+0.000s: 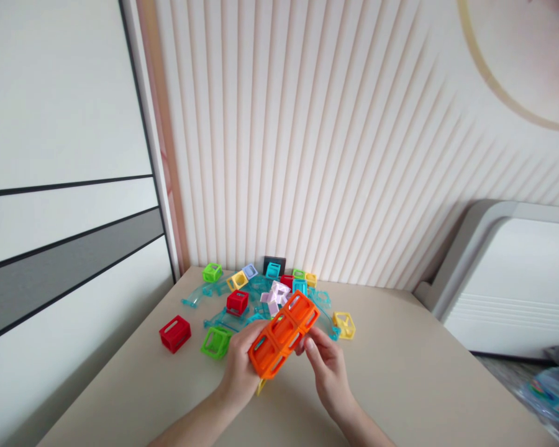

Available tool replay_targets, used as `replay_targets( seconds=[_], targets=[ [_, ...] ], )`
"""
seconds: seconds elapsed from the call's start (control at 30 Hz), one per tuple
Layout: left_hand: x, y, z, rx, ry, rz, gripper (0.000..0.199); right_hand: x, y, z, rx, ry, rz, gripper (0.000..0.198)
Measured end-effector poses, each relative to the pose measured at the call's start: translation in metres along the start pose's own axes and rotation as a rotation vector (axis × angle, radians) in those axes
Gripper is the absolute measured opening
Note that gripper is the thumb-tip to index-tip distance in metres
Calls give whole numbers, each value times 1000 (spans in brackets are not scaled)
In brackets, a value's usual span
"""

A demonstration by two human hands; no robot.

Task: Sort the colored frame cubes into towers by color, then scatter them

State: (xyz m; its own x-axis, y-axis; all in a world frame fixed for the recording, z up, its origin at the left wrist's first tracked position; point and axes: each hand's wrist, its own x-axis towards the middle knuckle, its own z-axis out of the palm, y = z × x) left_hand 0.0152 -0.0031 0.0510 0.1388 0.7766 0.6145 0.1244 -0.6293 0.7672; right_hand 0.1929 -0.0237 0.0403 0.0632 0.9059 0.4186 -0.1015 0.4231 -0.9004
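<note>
A bar of orange open-sided cube blocks [285,334], joined in a row, is held up at a tilt over the tabletop. My left hand [245,359] grips its lower left end, thumb on the near face. On the other side, my right hand [325,366] has its thumb and fingers drawn together close against the bar's right edge; what lies between the fingertips is hidden. A bit of a yellow block [261,386] shows below the bar. Behind it are a pale lilac piece [276,298] and a light-blue cube block [300,287].
Red blocks [175,334], green blocks [216,343] and translucent teal track pieces [256,287] are spread over the beige table [391,360]. To the right sits a yellow block [344,325]. A ribbed wall [279,136] stands behind; a white cabinet [65,112] is on the left.
</note>
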Motion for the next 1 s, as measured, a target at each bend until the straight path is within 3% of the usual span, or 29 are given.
replay_targets(
  seconds=[0.23, 0.63, 0.77, 0.87, 1.0],
  targets=[
    [-1, -1, -2, -40, -30, -35, 13, 1, 3, 0, 13, 60, -5, 33],
    [-1, -2, -3, -14, -55, -20, 15, 5, 6, -3, 116, -25, 70, 34],
    [-2, -2, 1, 32, 14, -9, 15, 5, 9, -1, 87, -12, 75, 34],
    [-4, -5, 4, 117, 153, 86, 16, 1, 15, 2, 26, -12, 60, 44],
    [-8, -14, 6, 217, 264, 242, 25, -8, 19, 5, -117, -139, -7, 55]
  ],
)
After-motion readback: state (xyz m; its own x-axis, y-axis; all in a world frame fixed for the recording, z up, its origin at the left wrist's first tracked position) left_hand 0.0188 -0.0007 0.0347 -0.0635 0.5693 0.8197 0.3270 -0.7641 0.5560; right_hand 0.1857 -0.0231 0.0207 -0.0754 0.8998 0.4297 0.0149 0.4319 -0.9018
